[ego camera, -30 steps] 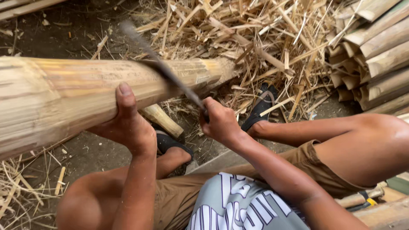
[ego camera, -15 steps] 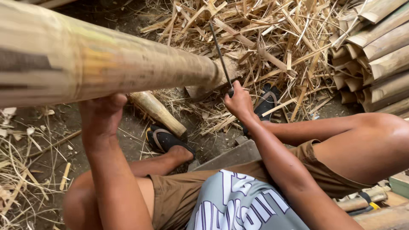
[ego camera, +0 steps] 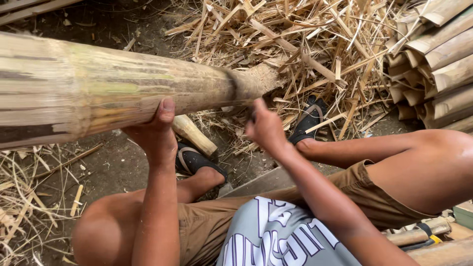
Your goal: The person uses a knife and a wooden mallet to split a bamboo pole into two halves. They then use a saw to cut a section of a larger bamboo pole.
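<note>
Left hand (ego camera: 156, 134) cups under bamboo pole (ego camera: 113, 88), propping it above the ground. Right hand (ego camera: 265, 127), fist closed by pole's tip, tool not visible, can't tell what it grips. Looks like trimming step; next stroke needs pole steady.

The ground (ego camera: 113, 167) is bare dark earth, lit by soft daylight with no hard shadows. A heap of straw-coloured shavings (ego camera: 305, 44) and splinters covers it at the far side. Right of that heap lies a stack of split bamboo slats (ego camera: 438, 64), curved sides up. Left of the heap, a few loose strips (ego camera: 29, 197) are scattered over the earth.
</note>
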